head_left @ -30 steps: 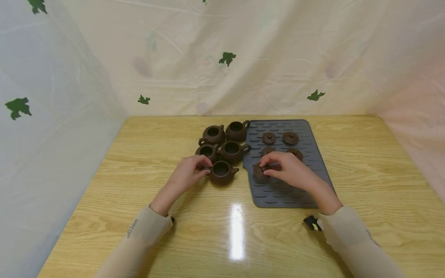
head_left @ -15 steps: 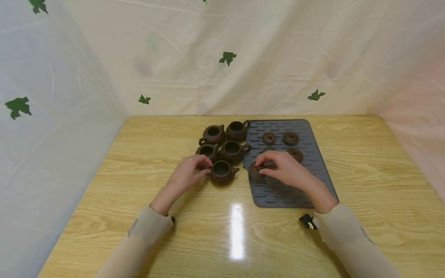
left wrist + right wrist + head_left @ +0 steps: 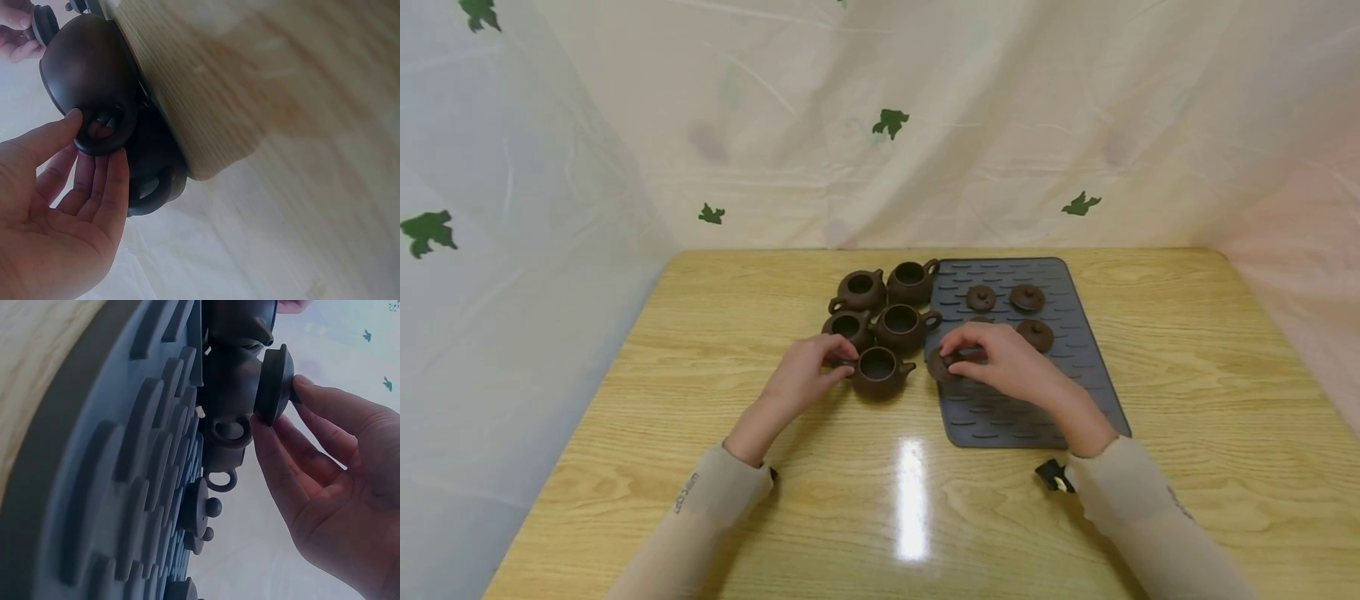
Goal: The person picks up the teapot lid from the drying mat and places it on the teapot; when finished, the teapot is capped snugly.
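My left hand point(image 3: 807, 372) pinches the handle of the nearest dark brown teapot point(image 3: 878, 377), which stands lidless on the table with its spout to the right. In the left wrist view thumb and fingers meet at the looped handle point(image 3: 103, 145). My right hand point(image 3: 1003, 360) holds a teapot lid point(image 3: 275, 384) by its knob, raised above the left edge of the grey mat point(image 3: 1000, 421). The lid is apart from the teapot, to its right. Behind stand several more open teapots point(image 3: 900, 327).
Several other lids point(image 3: 1027, 297) lie knob up on the ridged mat; one is partly hidden behind my right hand. The wooden table point(image 3: 820, 517) carries everything. A pale curtain with green leaf shapes hangs behind and at both sides.
My right hand has moved left with the lid, from over the mat's middle to its left edge, nearer the teapot. My left hand has stayed at the handle.
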A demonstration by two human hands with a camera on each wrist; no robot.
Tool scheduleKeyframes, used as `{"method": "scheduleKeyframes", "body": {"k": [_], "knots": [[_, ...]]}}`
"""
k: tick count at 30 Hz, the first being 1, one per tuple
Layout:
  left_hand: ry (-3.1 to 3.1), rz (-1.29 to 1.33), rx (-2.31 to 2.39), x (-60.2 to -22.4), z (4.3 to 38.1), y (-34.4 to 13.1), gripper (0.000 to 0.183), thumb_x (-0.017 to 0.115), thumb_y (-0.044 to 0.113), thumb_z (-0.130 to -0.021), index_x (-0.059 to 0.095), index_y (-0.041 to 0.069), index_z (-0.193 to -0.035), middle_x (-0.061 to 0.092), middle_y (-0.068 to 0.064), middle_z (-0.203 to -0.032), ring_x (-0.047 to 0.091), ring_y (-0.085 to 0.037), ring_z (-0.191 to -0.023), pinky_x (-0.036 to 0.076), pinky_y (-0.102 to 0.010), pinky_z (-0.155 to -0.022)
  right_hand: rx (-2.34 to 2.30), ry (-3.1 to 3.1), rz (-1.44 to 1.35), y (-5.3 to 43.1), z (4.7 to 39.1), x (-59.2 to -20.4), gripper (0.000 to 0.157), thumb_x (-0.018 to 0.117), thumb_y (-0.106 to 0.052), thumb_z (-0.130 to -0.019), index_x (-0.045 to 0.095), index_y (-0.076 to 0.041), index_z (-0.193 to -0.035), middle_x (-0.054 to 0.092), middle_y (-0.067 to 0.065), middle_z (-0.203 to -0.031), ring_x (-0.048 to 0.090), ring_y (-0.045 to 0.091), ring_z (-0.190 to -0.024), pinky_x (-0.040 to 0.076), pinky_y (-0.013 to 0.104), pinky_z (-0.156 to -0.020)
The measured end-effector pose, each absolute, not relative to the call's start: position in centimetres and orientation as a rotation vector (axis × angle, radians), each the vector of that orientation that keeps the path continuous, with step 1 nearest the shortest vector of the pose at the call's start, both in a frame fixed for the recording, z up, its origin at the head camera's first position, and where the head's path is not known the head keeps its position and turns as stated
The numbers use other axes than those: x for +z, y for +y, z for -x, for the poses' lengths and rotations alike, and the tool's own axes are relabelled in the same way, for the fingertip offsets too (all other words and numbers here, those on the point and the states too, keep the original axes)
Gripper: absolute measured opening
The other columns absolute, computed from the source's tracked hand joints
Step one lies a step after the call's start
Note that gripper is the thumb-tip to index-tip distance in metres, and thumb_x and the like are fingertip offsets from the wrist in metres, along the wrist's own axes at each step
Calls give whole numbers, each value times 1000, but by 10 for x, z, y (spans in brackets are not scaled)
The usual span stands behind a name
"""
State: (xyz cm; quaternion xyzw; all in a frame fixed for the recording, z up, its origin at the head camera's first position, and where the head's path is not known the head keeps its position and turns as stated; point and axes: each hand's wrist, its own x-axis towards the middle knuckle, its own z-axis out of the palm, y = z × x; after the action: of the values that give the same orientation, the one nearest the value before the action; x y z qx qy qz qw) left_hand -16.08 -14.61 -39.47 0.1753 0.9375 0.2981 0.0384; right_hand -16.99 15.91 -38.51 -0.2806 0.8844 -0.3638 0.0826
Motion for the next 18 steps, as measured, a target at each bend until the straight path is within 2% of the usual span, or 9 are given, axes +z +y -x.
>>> {"method": "scheduleKeyframes", "body": {"k": [10, 18], "knots": [[2873, -535, 921, -396, 161, -146, 14, 72, 11, -92, 70, 10, -106, 73, -7, -106, 71, -21, -98, 59, -37, -88, -1141, 2617, 873, 149, 170, -382, 20, 72, -13, -91, 69, -13, -111, 69, 7, -122, 66, 24, -110, 58, 44, -94], [2874, -539, 912, -397, 162, -146, 15, 72, 11, -92, 70, 10, -107, 72, -7, -107, 71, -21, -98, 59, -37, -88, -1175, 2614, 902, 136, 170, -379, 20, 72, -13, -92, 69, -13, -111, 67, 7, -123, 67, 24, -112, 58, 42, -90]]}}
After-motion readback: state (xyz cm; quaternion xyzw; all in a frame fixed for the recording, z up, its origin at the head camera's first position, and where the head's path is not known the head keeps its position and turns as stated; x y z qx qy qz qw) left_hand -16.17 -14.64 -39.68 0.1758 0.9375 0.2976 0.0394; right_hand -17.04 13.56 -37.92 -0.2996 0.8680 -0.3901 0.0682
